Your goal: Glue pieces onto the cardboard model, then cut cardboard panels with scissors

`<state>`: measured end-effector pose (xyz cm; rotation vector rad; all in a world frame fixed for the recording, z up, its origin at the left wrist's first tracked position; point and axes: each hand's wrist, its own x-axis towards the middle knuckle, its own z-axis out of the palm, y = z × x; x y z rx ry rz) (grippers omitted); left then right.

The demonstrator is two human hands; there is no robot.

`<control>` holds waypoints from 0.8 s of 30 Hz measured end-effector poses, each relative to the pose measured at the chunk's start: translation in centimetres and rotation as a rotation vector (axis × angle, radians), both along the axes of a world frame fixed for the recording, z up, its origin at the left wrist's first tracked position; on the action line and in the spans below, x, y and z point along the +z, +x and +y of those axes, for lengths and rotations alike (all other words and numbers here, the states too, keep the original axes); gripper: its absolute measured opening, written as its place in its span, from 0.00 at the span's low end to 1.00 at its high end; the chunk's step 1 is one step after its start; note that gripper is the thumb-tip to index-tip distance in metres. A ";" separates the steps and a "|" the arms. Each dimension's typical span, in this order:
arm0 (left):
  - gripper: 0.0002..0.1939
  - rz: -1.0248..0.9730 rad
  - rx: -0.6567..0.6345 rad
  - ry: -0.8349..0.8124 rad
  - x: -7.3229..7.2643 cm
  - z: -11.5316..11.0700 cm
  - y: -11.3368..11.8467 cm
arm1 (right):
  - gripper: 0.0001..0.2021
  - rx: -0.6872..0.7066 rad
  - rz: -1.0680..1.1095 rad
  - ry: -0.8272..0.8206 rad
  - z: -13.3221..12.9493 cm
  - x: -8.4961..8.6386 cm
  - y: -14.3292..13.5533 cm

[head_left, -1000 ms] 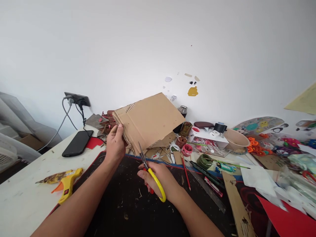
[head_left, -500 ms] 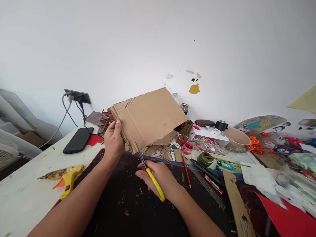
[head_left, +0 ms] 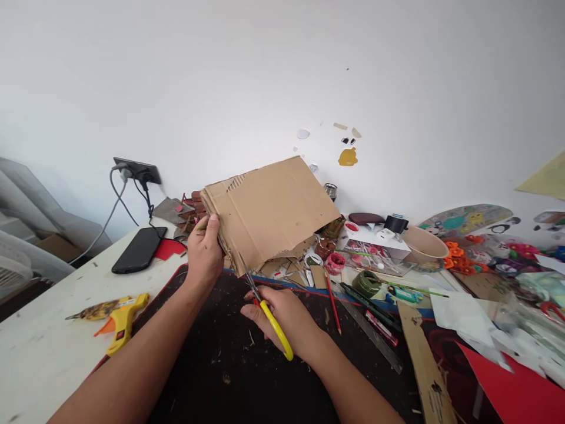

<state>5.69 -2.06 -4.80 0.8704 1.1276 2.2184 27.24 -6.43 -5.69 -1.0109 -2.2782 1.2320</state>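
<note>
My left hand [head_left: 205, 248] grips the left edge of a piece of brown cardboard [head_left: 273, 209], thumb on its front face. The cardboard is raised and tilted above the desk, with a ragged lower edge and a torn patch of corrugation at its upper left. In my right hand [head_left: 276, 312] is a pair of scissors [head_left: 274, 327] with yellow handles. Their blades point up and left, and they meet the cardboard at its lower left corner. How far apart the blades are is hard to see.
A black mat [head_left: 247, 365] covers the desk. At left lie a yellow glue gun [head_left: 119, 324] and a black phone [head_left: 139, 250]. Paint jars [head_left: 335, 263], a red pencil [head_left: 332, 300], a ruler [head_left: 373, 335] and a cardboard strip [head_left: 426, 359] lie to the right. Behind stands a white wall.
The cardboard has shifted very slightly to the right in view. Both hands keep their holds, and the scissors stay at the lower left corner.
</note>
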 end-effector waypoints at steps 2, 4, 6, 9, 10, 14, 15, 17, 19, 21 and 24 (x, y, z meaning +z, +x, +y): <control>0.20 -0.005 0.012 0.002 -0.2 0.1 -0.1 | 0.19 0.007 -0.016 0.020 0.0 0.2 0.0; 0.21 -0.010 0.022 0.003 -0.3 0.2 -0.1 | 0.18 0.011 -0.029 0.038 -0.1 0.3 0.0; 0.21 -0.009 0.023 0.001 -0.4 0.3 -0.1 | 0.18 0.010 -0.034 0.043 -0.1 0.5 0.0; 0.20 -0.001 0.014 -0.006 -0.6 0.4 -0.1 | 0.17 -0.001 -0.037 0.030 -0.1 0.5 0.0; 0.20 0.001 0.010 -0.006 -0.6 0.4 -0.1 | 0.16 -0.006 -0.039 0.028 -0.2 0.5 0.0; 0.20 0.022 0.004 -0.004 -0.9 0.5 -0.3 | 0.14 -0.010 -0.051 0.042 -0.2 0.6 -0.1; 0.20 0.029 0.006 -0.005 -0.9 0.5 -0.3 | 0.14 -0.010 -0.054 0.046 -0.3 0.6 -0.1; 0.20 0.038 0.012 -0.007 -0.9 0.4 -0.4 | 0.12 -0.010 -0.055 0.046 -0.3 0.7 -0.1; 0.20 0.041 0.014 -0.011 -0.8 0.4 -0.3 | 0.12 -0.011 -0.052 0.047 -0.3 0.7 -0.1; 0.20 0.039 0.018 -0.014 -0.6 0.3 -0.1 | 0.13 -0.016 -0.049 0.053 -0.3 0.7 -0.1; 0.20 0.028 0.017 -0.004 -0.6 0.4 0.0 | 0.14 -0.023 -0.055 0.062 -0.3 0.7 -0.1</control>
